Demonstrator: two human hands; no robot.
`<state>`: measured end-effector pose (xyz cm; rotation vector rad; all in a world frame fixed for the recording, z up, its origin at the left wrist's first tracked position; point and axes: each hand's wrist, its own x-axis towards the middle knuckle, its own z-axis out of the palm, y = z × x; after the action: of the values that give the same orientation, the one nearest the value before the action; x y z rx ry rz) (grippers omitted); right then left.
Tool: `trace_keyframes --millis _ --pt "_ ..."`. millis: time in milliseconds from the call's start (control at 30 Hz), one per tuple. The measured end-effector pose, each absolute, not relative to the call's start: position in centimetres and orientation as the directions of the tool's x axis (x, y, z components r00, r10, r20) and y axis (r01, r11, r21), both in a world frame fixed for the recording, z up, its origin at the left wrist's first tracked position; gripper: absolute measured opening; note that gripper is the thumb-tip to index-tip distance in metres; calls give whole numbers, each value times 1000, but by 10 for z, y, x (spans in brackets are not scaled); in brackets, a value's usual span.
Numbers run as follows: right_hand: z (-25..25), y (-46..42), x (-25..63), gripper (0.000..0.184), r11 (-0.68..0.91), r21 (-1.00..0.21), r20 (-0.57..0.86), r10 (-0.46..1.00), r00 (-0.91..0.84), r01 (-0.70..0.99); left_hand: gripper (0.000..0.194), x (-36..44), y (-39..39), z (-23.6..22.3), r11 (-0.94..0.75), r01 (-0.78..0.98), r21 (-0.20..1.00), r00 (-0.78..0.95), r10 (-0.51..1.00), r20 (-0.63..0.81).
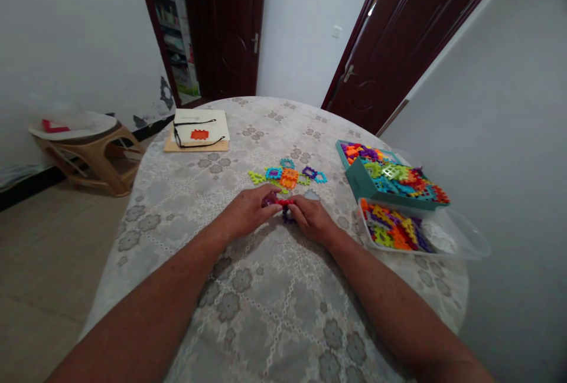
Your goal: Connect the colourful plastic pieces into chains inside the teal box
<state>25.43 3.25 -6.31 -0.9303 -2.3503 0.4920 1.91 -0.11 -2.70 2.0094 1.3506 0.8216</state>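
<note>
Near the middle of the table, my left hand (253, 209) and my right hand (311, 216) meet around a small red interlocking plastic piece (283, 202). Fingers of both hands pinch it from either side. A dark purple piece (287, 216) shows just under it, partly covered by my fingers; whether the two are joined I cannot tell. Just beyond my hands lies a loose group of notched pieces: orange ones (289, 177), a blue one (273, 173), a lime green one (257, 177), a purple one (309, 172) and a light blue one (321, 177).
At right, a teal box (372, 185) and a clear plastic tub (365, 231) hold many coloured pieces. Black-framed glasses (177, 135) and an orange piece (199, 134) lie on a notebook (190, 116) at back left. A wooden stool (106, 153) stands beyond the patterned tablecloth (248, 312).
</note>
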Motion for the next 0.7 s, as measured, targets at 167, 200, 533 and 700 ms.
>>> trace_keyframes --millis 167,200,533,700 --pt "-66 31 251 29 659 -610 315 712 -628 441 18 15 0 -25 -291 696 656 284 951 120" --pt "-67 33 254 31 640 -636 315 726 -611 432 18 12 2 -25 -269 716 645 250 960 123" --pt "-66 37 257 32 670 -625 462 731 -502 401 17 17 2 -35 -232 568 790 318 947 50" --pt "-57 22 250 36 714 -622 419 650 -634 321 15 25 -2 -38 -184 628 756 221 974 53"
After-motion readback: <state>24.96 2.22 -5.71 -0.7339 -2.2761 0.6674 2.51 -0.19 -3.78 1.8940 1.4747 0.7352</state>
